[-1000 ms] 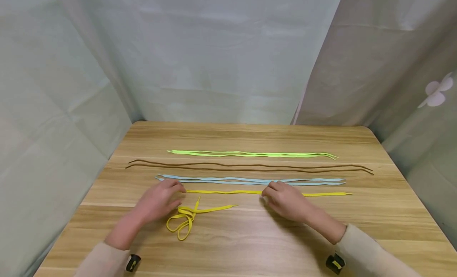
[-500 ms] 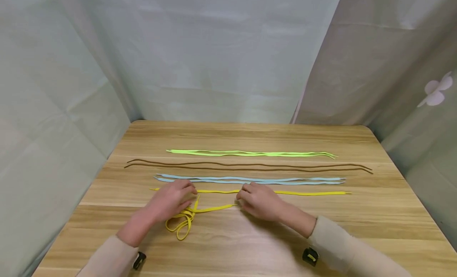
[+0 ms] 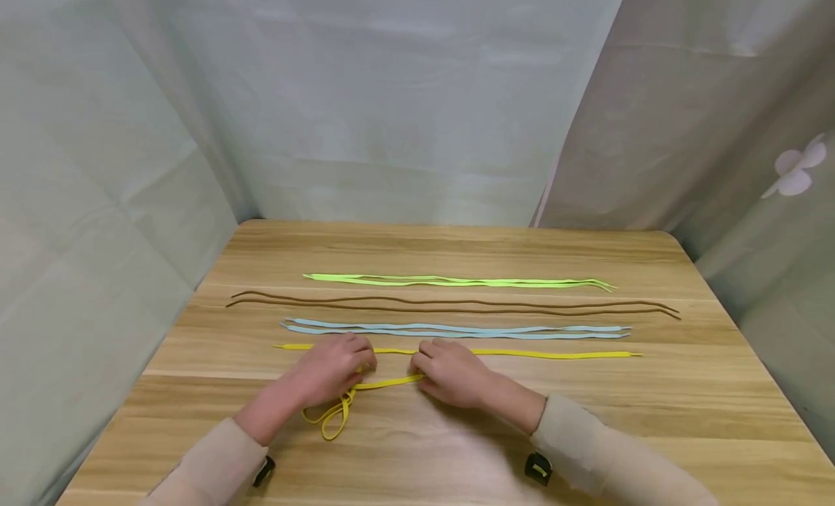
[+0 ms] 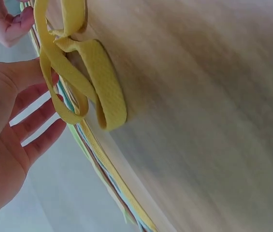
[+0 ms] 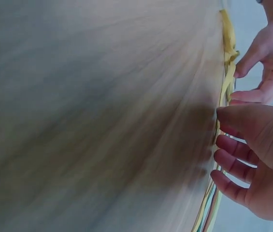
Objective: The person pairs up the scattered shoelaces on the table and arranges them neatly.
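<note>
A yellow shoelace (image 3: 389, 383) lies loosely looped on the table, its free end running to the right. My left hand (image 3: 335, 368) is over its looped part; in the left wrist view the thumb and index finger come together behind a yellow loop (image 4: 68, 67), which hides whether they grip it. My right hand (image 3: 453, 372) pinches the shoelace's free end between thumb and index finger, the other fingers loosely bent, as the right wrist view shows near the thumb (image 5: 233, 113). Just beyond both hands, a second yellow shoelace (image 3: 554, 356) lies stretched straight.
Behind the yellow laces, two light blue laces (image 3: 522, 332), two brown laces (image 3: 483, 302) and bright green laces (image 3: 457, 280) lie straight across the wooden table (image 3: 450, 249). Pale cloth curtains (image 3: 391, 114) hang behind and beside the table.
My right hand has moved left along the straight yellow shoelace to the free end of the looped one. My left hand has shifted right, over the looped shoelace.
</note>
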Demonstrator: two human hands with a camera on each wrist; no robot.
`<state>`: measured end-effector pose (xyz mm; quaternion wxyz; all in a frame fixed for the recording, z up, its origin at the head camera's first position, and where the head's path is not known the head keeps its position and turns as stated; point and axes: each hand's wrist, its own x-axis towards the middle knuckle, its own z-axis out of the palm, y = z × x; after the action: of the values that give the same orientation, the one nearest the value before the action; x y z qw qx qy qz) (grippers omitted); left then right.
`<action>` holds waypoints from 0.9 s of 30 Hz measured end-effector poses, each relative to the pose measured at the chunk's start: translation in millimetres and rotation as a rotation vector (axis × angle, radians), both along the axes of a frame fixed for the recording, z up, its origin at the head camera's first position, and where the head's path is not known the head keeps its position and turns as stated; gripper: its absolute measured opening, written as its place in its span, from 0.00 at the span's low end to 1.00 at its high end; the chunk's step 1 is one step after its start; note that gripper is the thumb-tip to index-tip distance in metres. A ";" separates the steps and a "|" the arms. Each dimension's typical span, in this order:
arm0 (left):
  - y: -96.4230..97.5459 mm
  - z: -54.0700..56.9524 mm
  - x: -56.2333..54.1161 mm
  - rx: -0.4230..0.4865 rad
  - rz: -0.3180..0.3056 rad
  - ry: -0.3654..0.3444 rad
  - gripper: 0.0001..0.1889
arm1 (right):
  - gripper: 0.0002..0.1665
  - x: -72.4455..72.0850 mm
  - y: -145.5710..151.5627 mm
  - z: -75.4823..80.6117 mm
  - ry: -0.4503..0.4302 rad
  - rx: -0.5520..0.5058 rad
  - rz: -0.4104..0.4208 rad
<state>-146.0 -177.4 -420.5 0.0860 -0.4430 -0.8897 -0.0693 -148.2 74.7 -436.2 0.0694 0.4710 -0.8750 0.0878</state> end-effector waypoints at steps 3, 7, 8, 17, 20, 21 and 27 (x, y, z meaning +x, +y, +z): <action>0.6 0.8 0.3 -0.008 0.001 -0.001 0.12 | 0.05 -1.3 -4.6 -0.4 -0.014 0.007 -0.020; 0.0 1.4 0.8 -0.001 -0.001 0.013 0.14 | 0.05 -3.2 -7.4 -0.2 -0.023 -0.004 -0.030; -0.2 1.3 0.9 0.000 -0.002 0.016 0.15 | 0.05 -3.4 -7.6 0.1 -0.024 -0.005 -0.030; -2.5 -0.7 1.8 0.001 0.000 0.021 0.17 | 0.05 1.6 -0.7 2.2 -0.044 0.003 0.019; -2.2 -0.8 1.6 -0.011 0.006 0.007 0.17 | 0.06 4.7 2.8 2.4 -0.057 -0.018 0.050; -1.9 -0.9 1.4 -0.016 0.008 0.001 0.16 | 0.05 5.7 3.9 2.5 -0.057 -0.025 0.062; -0.8 -0.6 0.0 -0.050 0.009 -0.013 0.14 | 0.07 9.8 8.9 3.7 -0.032 -0.038 0.092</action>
<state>-146.0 -178.2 -421.1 0.0694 -0.4406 -0.8936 -0.0498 -138.4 83.5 -432.4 0.0602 0.5077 -0.8517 0.1152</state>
